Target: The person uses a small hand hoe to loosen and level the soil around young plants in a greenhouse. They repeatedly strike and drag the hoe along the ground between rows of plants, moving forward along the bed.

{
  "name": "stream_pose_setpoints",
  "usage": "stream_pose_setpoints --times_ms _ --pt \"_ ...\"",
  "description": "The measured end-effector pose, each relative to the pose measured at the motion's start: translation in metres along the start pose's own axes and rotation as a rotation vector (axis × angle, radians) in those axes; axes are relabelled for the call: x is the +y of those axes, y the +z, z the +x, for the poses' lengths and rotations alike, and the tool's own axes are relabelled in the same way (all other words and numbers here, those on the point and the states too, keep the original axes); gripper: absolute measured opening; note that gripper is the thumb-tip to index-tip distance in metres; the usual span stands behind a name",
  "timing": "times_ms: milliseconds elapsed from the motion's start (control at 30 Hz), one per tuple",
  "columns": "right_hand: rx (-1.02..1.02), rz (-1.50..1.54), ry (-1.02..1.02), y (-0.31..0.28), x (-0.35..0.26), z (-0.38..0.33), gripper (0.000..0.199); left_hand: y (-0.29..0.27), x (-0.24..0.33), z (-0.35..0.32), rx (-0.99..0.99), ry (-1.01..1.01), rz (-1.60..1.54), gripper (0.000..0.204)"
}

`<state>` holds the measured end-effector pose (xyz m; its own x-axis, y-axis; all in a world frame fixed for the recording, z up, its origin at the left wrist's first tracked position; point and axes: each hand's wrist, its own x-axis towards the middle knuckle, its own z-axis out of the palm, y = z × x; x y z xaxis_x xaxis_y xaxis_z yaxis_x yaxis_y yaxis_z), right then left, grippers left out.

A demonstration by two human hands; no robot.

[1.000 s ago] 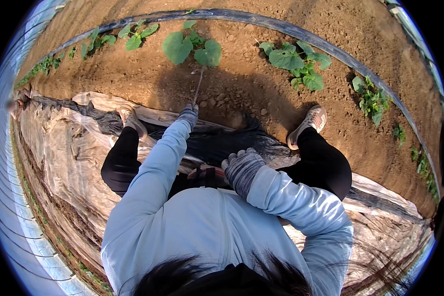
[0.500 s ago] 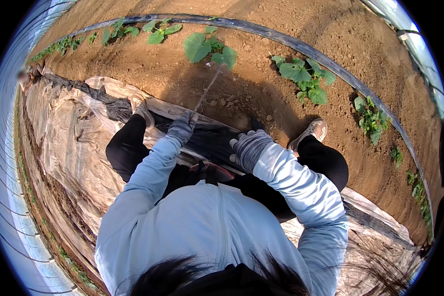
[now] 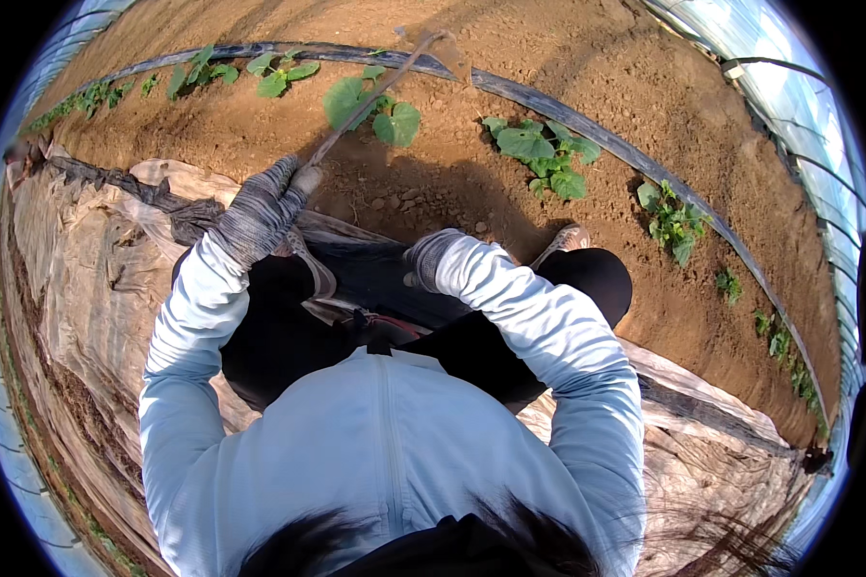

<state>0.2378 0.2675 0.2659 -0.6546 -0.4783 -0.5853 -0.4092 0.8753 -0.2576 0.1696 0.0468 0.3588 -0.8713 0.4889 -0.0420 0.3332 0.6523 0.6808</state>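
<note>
My left hand [image 3: 260, 213], in a grey knit glove, is closed round the handle of a small hoe [image 3: 370, 104]. The hoe is raised and slants away to the right; its flat, earth-coloured blade [image 3: 454, 56] overlaps the dark hose in view. Below the shaft grows a young broad-leaved plant [image 3: 395, 125]. My right hand [image 3: 431, 258], gloved the same way, hangs bent at the wrist over the black sheeting [image 3: 375, 281] between my knees. Its fingers are mostly hidden behind the hand, and no held object shows there.
A dark hose [image 3: 587, 123] curves along the row beyond several plants, including a leafy plant [image 3: 546, 154] ahead to the right. Crumpled pale plastic sheeting [image 3: 87, 260] lies to my left and behind. Curved plastic walls [image 3: 789, 87] enclose the bed. Another person is far left.
My left hand has moved left and nearer, lifting the hoe so its blade rises from the soil beside the plant. My right hand has turned downward. The whole view has shifted slightly.
</note>
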Motion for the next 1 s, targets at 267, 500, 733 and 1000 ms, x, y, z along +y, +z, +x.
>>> stream_pose_setpoints --times_ms 267,500,733,1000 --pt "-0.102 0.072 0.101 0.051 0.023 0.057 0.038 0.051 -0.065 0.089 -0.037 -0.091 -0.302 0.044" --pt "-0.153 0.328 0.127 0.194 0.027 0.11 0.037 0.066 -0.065 0.137 -0.243 -0.294 -0.39 0.043" --pt "-0.299 0.565 0.122 0.162 -0.028 0.18 0.042 0.093 -0.089 0.154 -0.197 -0.328 -0.319 0.046" --pt "-0.241 0.709 0.064 0.178 0.008 0.209 0.041 0.124 -0.118 0.178 -0.273 -0.416 -0.295 0.04"
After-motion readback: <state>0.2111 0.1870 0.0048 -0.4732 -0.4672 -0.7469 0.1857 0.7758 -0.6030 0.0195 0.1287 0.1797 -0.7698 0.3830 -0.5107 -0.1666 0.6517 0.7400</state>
